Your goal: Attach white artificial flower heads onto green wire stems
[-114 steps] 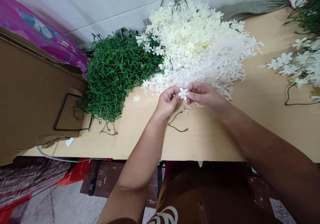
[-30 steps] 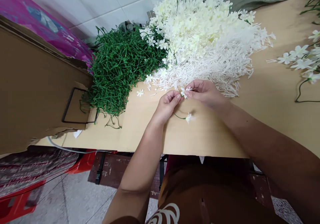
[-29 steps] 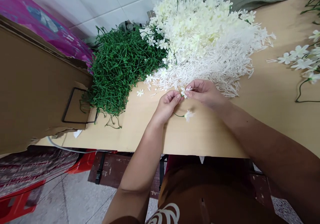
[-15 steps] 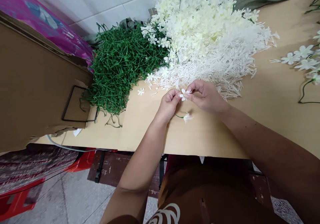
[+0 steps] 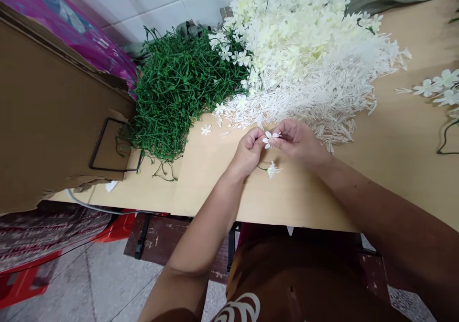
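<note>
Between my two hands is a white artificial flower (image 5: 269, 139) with open petals. My left hand (image 5: 250, 150) is closed at its left side, pinching a green stem that mostly hides in the fingers. From below that hand a thin green branch runs out to a second white flower (image 5: 273, 170), which hangs just above or on the table; I cannot tell which. My right hand (image 5: 297, 140) pinches the upper flower from the right with thumb and fingertips. Beyond my hands lie a heap of white stamen pieces (image 5: 311, 104) and cream-white petals (image 5: 287, 35).
A pile of green plastic stems (image 5: 182, 78) lies left of the flowers. One loose blossom (image 5: 206, 129) rests on the table (image 5: 211, 178). At the left stands a cardboard box (image 5: 53, 106) with a black wire frame (image 5: 98, 145). Finished-looking flower sprays (image 5: 446, 85) lie far right.
The view has shifted a little, so the scene sits slightly further right. Both hands still pinch at the upper flower, which has turned slightly between them.
</note>
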Available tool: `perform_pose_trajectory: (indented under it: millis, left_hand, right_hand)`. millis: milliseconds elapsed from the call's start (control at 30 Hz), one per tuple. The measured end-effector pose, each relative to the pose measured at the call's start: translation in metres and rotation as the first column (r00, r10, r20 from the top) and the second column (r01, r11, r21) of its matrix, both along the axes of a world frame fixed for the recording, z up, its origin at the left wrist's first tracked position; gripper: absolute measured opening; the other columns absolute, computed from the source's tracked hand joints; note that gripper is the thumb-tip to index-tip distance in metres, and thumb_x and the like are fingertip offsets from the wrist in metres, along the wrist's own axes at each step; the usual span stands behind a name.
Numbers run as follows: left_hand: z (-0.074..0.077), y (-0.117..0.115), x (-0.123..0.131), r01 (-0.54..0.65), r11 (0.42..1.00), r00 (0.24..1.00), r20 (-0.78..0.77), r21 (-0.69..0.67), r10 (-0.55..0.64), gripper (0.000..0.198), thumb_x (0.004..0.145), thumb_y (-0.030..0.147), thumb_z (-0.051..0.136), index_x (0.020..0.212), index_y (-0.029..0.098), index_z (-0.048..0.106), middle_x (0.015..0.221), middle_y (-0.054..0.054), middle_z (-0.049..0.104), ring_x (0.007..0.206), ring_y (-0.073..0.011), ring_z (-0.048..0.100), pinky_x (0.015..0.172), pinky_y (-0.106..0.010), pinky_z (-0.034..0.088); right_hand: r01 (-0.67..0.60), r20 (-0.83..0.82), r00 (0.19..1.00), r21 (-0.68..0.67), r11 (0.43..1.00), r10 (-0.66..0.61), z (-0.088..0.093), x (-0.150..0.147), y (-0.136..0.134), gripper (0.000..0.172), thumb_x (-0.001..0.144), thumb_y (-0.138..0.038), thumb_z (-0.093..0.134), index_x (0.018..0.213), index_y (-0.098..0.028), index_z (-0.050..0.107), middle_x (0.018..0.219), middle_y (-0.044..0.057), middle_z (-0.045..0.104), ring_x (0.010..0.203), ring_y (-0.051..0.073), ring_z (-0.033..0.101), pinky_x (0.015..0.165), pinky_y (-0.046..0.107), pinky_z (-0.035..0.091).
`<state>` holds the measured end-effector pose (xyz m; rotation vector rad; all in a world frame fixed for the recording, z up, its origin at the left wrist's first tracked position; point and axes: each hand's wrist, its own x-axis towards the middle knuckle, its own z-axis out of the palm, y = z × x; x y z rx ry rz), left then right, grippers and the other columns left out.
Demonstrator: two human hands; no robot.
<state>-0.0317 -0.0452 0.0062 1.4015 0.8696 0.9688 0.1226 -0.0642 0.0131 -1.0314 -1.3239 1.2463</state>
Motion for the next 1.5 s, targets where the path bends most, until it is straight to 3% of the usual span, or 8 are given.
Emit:
perform_pose_trajectory:
  millis: [267, 500, 667, 800, 933, 1067, 1300, 1500]
  left_hand:
    - [0.002, 0.001, -0.007, 0.060, 0.998, 0.997, -0.049, 0.005, -0.059, 0.055, 0.073, 0.069, 0.066, 0.067, 0.019, 0.043, 0.060, 0.005, 0.036, 0.058, -0.0095, 0.028, 0.055, -0.025, 0.026]
    - [0.001, 0.004, -0.003, 0.016, 0.999, 0.998, -0.055, -0.029, -0.017, 0.058, 0.066, 0.071, 0.070, 0.065, 0.018, 0.048, 0.059, 0.005, 0.040, 0.057, -0.0083, 0.033, 0.056, -0.023, 0.029]
    - [0.003, 0.006, -0.001, 0.021, 0.999, 0.998, -0.065, -0.041, -0.024, 0.057, 0.065, 0.072, 0.070, 0.064, 0.017, 0.051, 0.057, 0.005, 0.045, 0.059, -0.0091, 0.038, 0.058, -0.023, 0.034]
    - [0.005, 0.005, -0.001, 0.032, 0.999, 0.995, -0.096, -0.041, -0.036, 0.053, 0.073, 0.068, 0.066, 0.066, 0.016, 0.056, 0.062, 0.002, 0.052, 0.060, -0.0092, 0.043, 0.062, -0.023, 0.037]
    - [0.008, 0.004, -0.002, 0.078, 0.996, 0.993, -0.089, -0.033, -0.081, 0.045, 0.083, 0.057, 0.063, 0.066, 0.015, 0.059, 0.071, -0.002, 0.060, 0.073, -0.0118, 0.054, 0.076, -0.024, 0.042]
    - [0.010, 0.003, -0.002, 0.070, 0.997, 0.988, -0.133, -0.022, -0.073, 0.040, 0.086, 0.049, 0.063, 0.064, 0.016, 0.057, 0.069, -0.001, 0.059, 0.072, -0.0118, 0.052, 0.073, -0.024, 0.041]
    - [0.013, 0.002, -0.002, 0.077, 0.997, 0.995, -0.057, 0.005, -0.077, 0.051, 0.075, 0.068, 0.064, 0.066, 0.019, 0.056, 0.058, 0.001, 0.046, 0.069, -0.0146, 0.051, 0.065, -0.026, 0.041]
    - [0.013, 0.003, -0.002, 0.065, 0.998, 0.996, -0.067, -0.026, -0.066, 0.055, 0.069, 0.073, 0.066, 0.066, 0.019, 0.057, 0.057, 0.000, 0.046, 0.067, -0.0153, 0.051, 0.061, -0.027, 0.040]
  right_hand:
    - [-0.041, 0.037, 0.999, 0.013, 0.999, 0.040, -0.004, -0.003, 0.000, 0.040, 0.063, -0.046, 0.085, 0.070, -0.019, 0.056, 0.067, 0.000, 0.057, 0.064, 0.014, 0.051, 0.064, 0.031, 0.041]
    - [-0.084, -0.116, 0.990, -0.076, 0.994, 0.075, 0.007, 0.005, -0.003, 0.037, 0.062, -0.041, 0.087, 0.073, -0.019, 0.059, 0.067, -0.002, 0.058, 0.063, 0.011, 0.051, 0.061, 0.027, 0.041]
    - [-0.090, -0.160, 0.984, -0.097, 0.991, 0.074, 0.006, 0.009, -0.002, 0.030, 0.067, -0.042, 0.084, 0.074, -0.019, 0.064, 0.071, 0.000, 0.064, 0.067, 0.012, 0.056, 0.064, 0.027, 0.046]
    - [-0.093, -0.195, 0.979, -0.131, 0.987, 0.066, 0.003, 0.010, 0.001, 0.027, 0.064, -0.033, 0.085, 0.073, -0.019, 0.064, 0.068, -0.001, 0.065, 0.065, 0.012, 0.058, 0.065, 0.027, 0.048]
    - [-0.103, -0.228, 0.971, -0.136, 0.985, 0.070, 0.004, 0.012, 0.004, 0.028, 0.063, -0.036, 0.085, 0.070, -0.020, 0.062, 0.066, -0.001, 0.065, 0.066, 0.013, 0.062, 0.071, 0.030, 0.052]
    - [-0.134, -0.232, 0.968, -0.153, 0.979, 0.096, 0.006, 0.014, 0.006, 0.033, 0.060, -0.041, 0.087, 0.070, -0.021, 0.063, 0.066, -0.001, 0.065, 0.066, 0.014, 0.062, 0.072, 0.031, 0.053]
    - [-0.137, -0.225, 0.969, -0.144, 0.980, 0.103, 0.006, 0.014, 0.005, 0.034, 0.063, -0.044, 0.087, 0.069, -0.019, 0.065, 0.068, 0.000, 0.066, 0.067, 0.012, 0.060, 0.071, 0.029, 0.050]
    - [-0.136, -0.220, 0.970, -0.140, 0.981, 0.103, 0.008, 0.011, 0.004, 0.037, 0.062, -0.050, 0.085, 0.068, -0.020, 0.065, 0.070, 0.000, 0.068, 0.068, 0.013, 0.062, 0.072, 0.030, 0.053]
